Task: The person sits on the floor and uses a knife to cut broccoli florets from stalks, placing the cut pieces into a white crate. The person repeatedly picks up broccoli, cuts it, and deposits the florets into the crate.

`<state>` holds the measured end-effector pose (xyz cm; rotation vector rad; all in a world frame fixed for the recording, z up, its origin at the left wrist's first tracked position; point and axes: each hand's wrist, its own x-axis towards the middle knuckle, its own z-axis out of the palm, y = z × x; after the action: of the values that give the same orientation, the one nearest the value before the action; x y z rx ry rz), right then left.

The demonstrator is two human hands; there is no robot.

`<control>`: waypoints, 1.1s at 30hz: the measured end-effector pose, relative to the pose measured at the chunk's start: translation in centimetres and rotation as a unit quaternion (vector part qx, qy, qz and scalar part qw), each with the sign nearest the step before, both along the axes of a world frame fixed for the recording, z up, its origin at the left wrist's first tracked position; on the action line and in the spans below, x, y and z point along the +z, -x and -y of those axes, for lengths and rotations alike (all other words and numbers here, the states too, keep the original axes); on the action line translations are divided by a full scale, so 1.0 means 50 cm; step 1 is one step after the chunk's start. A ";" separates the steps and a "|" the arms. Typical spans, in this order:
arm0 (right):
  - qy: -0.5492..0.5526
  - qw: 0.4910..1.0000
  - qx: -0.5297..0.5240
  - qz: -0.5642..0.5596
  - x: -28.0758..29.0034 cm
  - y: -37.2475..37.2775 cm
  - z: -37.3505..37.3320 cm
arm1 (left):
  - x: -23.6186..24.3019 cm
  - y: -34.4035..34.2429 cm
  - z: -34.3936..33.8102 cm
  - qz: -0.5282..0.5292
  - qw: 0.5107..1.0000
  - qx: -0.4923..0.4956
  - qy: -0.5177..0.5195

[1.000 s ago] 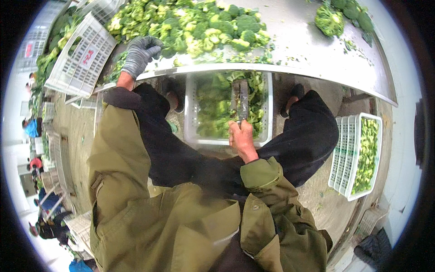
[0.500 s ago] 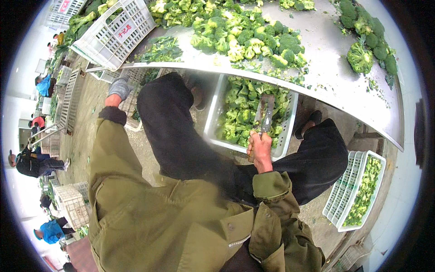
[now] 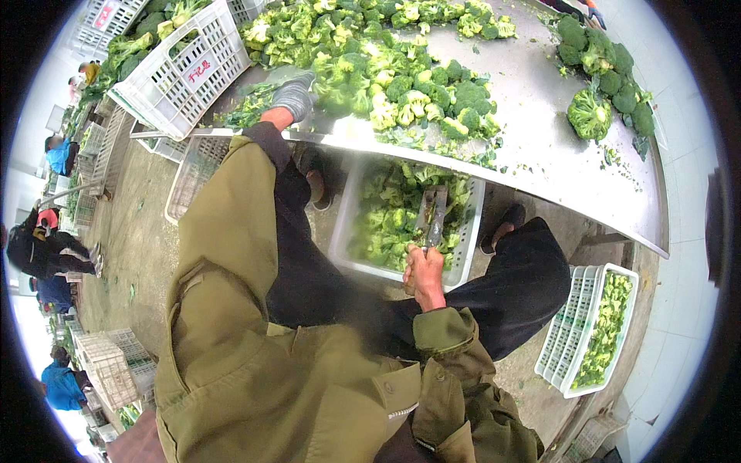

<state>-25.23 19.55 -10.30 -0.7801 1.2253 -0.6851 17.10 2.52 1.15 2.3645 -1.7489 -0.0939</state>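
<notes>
One white crate (image 3: 174, 73) is sitting at the left end of the steel bench (image 3: 540, 154). The gloved left hand (image 3: 293, 96) is resting on the bench beside the broccoli heap (image 3: 386, 69) — how far it is spread, I cannot tell. Below the bench edge, the bare right hand (image 3: 423, 274) is gripping a knife (image 3: 434, 220) — fingers wrapped tight — over one broccoli-filled tray (image 3: 405, 224). Right of that, another tray (image 3: 590, 328) is lying on the floor.

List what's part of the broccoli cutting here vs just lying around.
In use:
- left hand, gloved, on the broccoli pile
- right hand, grip closed on a knife
- white crate of cut florets between the legs
- steel table

Lying about:
- crate of uncut broccoli, far left
- whole heads at the far right
- floor crate, right
- empty crates, left
</notes>
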 end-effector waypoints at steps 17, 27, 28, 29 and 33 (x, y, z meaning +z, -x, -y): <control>-0.068 0.996 0.024 0.060 0.009 -0.002 0.005 | -0.063 0.177 -0.009 0.028 0.993 -0.084 0.081; -0.094 0.993 -0.004 0.069 0.021 0.005 0.002 | 0.019 0.177 -0.038 0.029 0.983 -0.023 0.181; -0.082 0.994 0.009 0.066 0.023 0.006 0.002 | 0.018 0.182 -0.042 0.009 0.976 -0.024 0.216; -0.078 0.995 0.019 0.065 0.026 0.010 0.002 | 0.022 0.187 -0.033 -0.033 0.982 0.009 0.188; -0.073 0.994 -0.033 0.071 0.049 0.022 -0.013 | 0.020 0.233 -0.053 -0.393 0.854 -0.009 0.341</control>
<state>-26.32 20.21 -7.82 -0.5624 1.1610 -0.6843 5.46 5.16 2.15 1.4703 -1.1262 -0.3274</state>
